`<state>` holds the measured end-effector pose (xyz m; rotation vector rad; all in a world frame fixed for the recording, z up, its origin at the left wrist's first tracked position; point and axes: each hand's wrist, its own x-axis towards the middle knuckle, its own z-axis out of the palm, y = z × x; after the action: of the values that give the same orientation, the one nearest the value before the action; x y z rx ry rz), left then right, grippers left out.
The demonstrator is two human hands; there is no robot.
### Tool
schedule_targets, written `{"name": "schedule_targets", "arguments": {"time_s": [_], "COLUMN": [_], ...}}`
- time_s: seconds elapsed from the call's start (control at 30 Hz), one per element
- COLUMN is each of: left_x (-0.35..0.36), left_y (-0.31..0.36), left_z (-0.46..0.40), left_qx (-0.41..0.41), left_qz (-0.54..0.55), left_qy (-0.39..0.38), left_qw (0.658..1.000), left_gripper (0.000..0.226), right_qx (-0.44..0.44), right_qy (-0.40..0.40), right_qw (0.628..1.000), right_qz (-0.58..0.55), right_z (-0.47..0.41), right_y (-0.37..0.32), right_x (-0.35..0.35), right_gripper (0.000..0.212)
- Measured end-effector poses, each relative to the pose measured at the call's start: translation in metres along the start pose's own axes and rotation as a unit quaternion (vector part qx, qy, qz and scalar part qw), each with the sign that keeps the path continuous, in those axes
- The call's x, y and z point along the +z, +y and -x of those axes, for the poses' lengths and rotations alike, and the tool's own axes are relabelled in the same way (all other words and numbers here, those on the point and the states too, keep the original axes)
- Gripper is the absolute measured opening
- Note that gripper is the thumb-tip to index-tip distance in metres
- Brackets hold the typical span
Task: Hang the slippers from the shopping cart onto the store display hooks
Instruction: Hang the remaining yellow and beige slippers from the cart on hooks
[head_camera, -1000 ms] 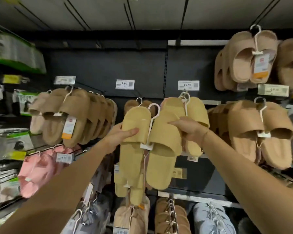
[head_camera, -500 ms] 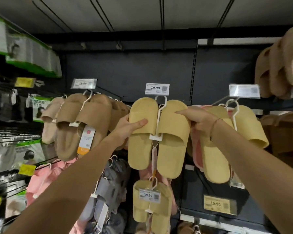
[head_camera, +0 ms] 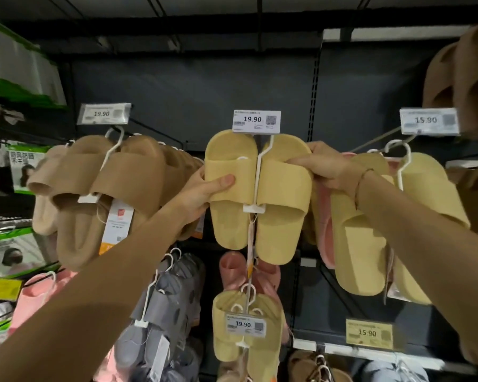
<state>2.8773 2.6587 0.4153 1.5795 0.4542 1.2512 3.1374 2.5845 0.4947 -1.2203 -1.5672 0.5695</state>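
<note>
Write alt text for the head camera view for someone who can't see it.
Two hands, left hand and right hand, hold a yellow slipper pair on a white hanger up to the 19.90 price tag. Tan slippers hang left, more yellow slippers right.

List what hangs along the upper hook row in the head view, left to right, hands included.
Brown slippers → left hand → held yellow slippers → right hand → hanging yellow slippers. Each hand grips one side of the held pair, right under the 19.90 price tag.
</note>
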Motion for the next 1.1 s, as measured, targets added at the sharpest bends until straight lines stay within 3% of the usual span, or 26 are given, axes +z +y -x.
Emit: {"name": "schedule_targets", "arguments": {"time_s": [0.13,0.27,0.43,0.6,0.67,0.73,0.8,0.9,0.97,1.1], "left_x": [-0.004,-0.005,-0.003,0.0,0.0,-0.001,0.003,0.012,0.011,0.004], "left_y": [-0.003,-0.006,-0.025,-0.054,-0.068,-0.083,-0.098,-0.123,-0.142,-0.161], "left_z": [-0.003,-0.005,-0.015,-0.043,-0.059,-0.072,-0.079,-0.085,-0.087,-0.079], "left_qx": [-0.01,-0.038,-0.103,-0.125,-0.107,-0.069,-0.006,0.063,0.068,0.023], "left_qz": [-0.015,-0.049,-0.06,-0.055,-0.081,-0.132,-0.19,-0.272,-0.356,-0.501], "left_qy": [0.012,0.049,0.152,0.227,0.238,0.241,0.245,0.209,0.172,0.13], "left_qw": [1.0,0.997,0.981,0.964,0.962,0.959,0.951,0.937,0.916,0.855], "left_gripper": [0.09,0.069,0.077,0.082,0.105,0.115,0.1,0.076,0.069,0.071], "right_qx": [0.029,0.085,0.16,0.23,0.225,0.192,0.145,0.057,0.041,0.038], "right_qy": [0.004,0.001,0.036,0.071,0.128,0.185,0.199,0.142,0.115,0.087], "right_qw": [0.999,0.996,0.986,0.961,0.955,0.96,0.969,0.967,0.954,0.953], "right_qz": [0.029,0.033,0.0,-0.139,-0.145,-0.088,0.028,0.203,0.275,0.289], "right_z": [-0.008,-0.019,-0.041,-0.068,-0.077,-0.079,-0.077,-0.075,-0.077,-0.074], "right_y": [-0.001,0.004,0.028,0.061,0.076,0.092,0.11,0.14,0.155,0.17], "right_x": [0.003,0.008,0.024,0.044,0.052,0.061,0.072,0.093,0.105,0.111], "right_gripper": [0.033,0.027,0.052,0.078,0.098,0.106,0.093,0.082,0.081,0.082]}}
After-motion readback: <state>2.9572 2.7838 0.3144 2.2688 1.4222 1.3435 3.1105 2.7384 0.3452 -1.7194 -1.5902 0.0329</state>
